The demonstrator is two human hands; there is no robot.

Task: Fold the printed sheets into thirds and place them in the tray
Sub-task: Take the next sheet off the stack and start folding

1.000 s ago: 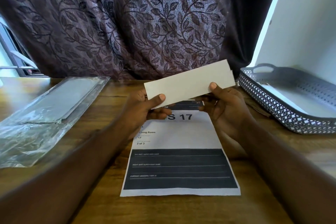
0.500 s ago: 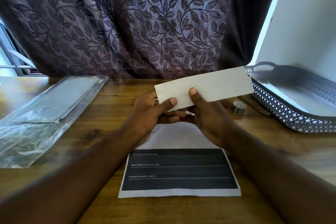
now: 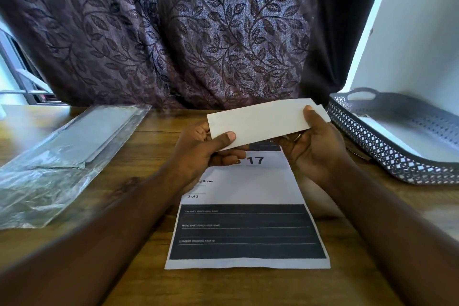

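Table [image 3: 159, 129]: wood, leafy curtain [image 3: 198, 32] behind.
Grip: left hand [image 3: 198, 151] and right hand [image 3: 315, 146] pinched opposite ends of folded sheet [image 3: 260, 119], held aloft.
Tray [image 3: 372, 146]: beyond right-hand grip, apart.
Risk: offset layers at right pinch could spring open once released.

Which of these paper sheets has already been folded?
The narrow white sheet held up by the left hand and right hand. The printed sheet beneath lies flat and unfolded on the table.
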